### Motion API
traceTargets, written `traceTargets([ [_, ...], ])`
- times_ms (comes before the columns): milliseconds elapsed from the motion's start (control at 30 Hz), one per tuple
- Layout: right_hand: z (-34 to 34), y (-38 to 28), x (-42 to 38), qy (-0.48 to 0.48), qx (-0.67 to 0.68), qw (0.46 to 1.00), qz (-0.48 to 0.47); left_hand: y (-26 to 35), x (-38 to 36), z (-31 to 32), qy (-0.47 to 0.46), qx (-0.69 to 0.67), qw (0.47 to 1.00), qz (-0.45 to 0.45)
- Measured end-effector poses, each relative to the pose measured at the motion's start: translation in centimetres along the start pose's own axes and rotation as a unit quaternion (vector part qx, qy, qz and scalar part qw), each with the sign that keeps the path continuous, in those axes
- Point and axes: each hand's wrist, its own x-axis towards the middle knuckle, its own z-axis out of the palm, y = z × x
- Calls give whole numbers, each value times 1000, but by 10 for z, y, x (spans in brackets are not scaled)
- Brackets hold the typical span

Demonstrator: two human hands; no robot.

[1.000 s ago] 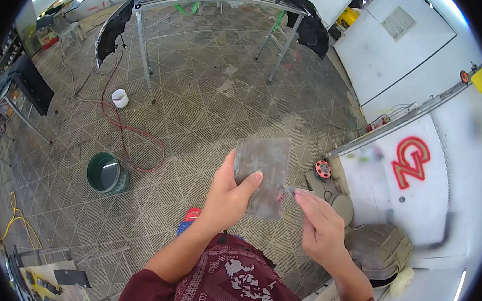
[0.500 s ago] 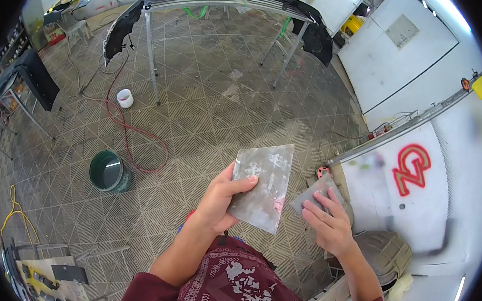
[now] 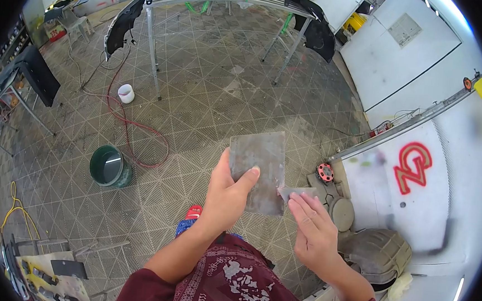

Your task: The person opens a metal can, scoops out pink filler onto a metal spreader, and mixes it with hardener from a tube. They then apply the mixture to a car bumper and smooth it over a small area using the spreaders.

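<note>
My left hand (image 3: 229,191) grips a rectangular grey mixing plate (image 3: 257,151) by its left side, the thumb lying across its smeared face. A thin, flat, grey putty spreader (image 3: 298,193) is pinched in my right hand (image 3: 314,228), its fingers laid along it. The spreader's left tip meets the lower right edge of the plate, or comes very close to it. A small smear of pink paste (image 3: 280,191) shows at that spot. Both hands are in front of my body, above the tiled floor.
A green bucket of water (image 3: 107,166) and a white tub (image 3: 126,93) stand on the floor (image 3: 210,109) at left, near a red hose (image 3: 125,123). A black car bumper (image 3: 315,38) rests on a metal stand ahead. A backpack (image 3: 376,252) lies at right.
My right hand has brought the spreader left, to the plate's right edge, and turned it more edge-on. The plate has shifted slightly up and left and stands straighter.
</note>
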Motion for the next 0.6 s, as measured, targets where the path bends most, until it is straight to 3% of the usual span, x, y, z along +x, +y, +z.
traceTargets([
  [33,-4,-2,1,0,0,1000,1,1,-1,1,1,-4,1000,2],
  [100,-13,-5,5,-28,-133,988,-77,7,-2,1,1,-8,1000,4],
  [167,-22,2,6,-17,-150,982,-113,19,-1,-5,-4,-90,991,-103],
  [233,-30,9,9,-8,-167,974,-151,16,2,-14,-21,-113,984,-136],
  [367,-30,11,19,49,-41,982,-179,13,1,-15,-66,-159,963,-208],
  [533,7,42,0,99,44,974,-201,25,-2,-19,-99,-245,941,-213],
  [600,7,62,-15,-20,-40,986,-161,32,0,-25,-116,-269,936,-197],
])
